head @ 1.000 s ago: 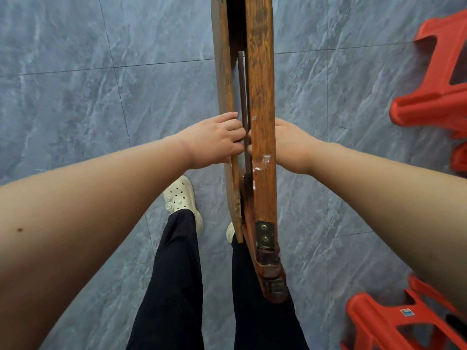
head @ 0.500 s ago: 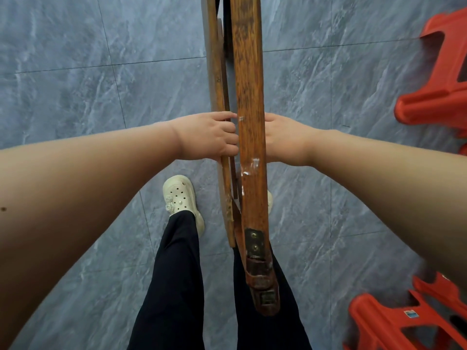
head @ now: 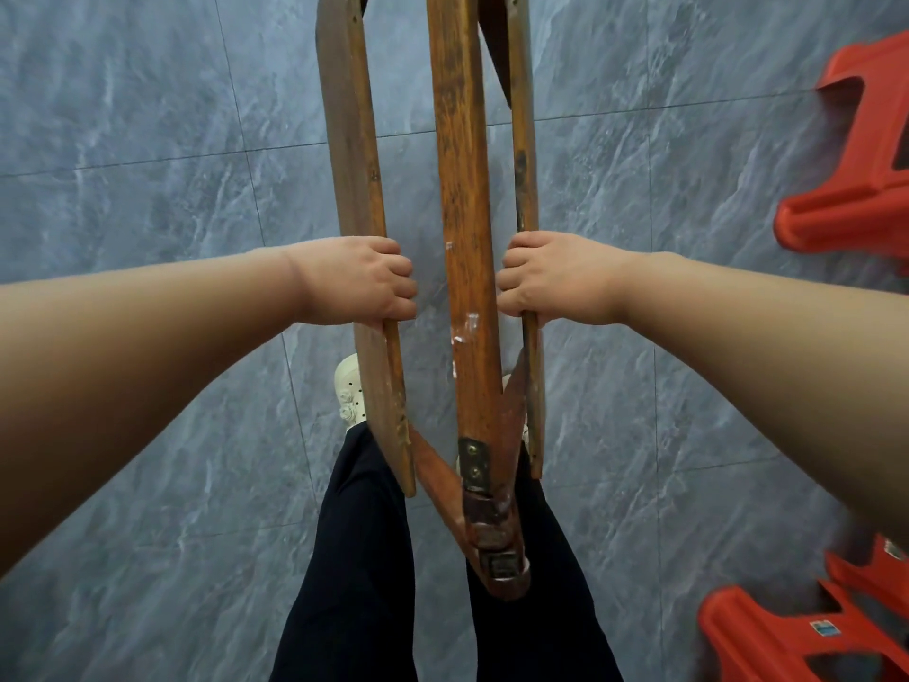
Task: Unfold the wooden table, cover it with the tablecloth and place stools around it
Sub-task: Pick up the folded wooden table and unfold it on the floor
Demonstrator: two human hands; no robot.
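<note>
The folded wooden table [head: 462, 199] stands on edge in front of me, seen from above. Its worn centre board runs up the middle, with a metal hinge plate near its lower end. My left hand [head: 359, 283] grips the left leaf [head: 351, 155], which stands apart from the centre board. My right hand [head: 556, 280] grips the thinner right leaf [head: 522, 140], also pulled away from the centre. Slanted brown braces join both leaves to the centre board near my legs. No tablecloth is in view.
Red plastic stools stand on the grey tiled floor at the right: one [head: 856, 169] at the upper right edge, another [head: 797, 632] at the lower right corner. My dark trouser legs and a cream shoe [head: 350, 391] are directly under the table.
Both leaves have swung outward from the centre board, the left hand moving left and the right hand moving right. Before, the table was closed flat with my hands close together.
</note>
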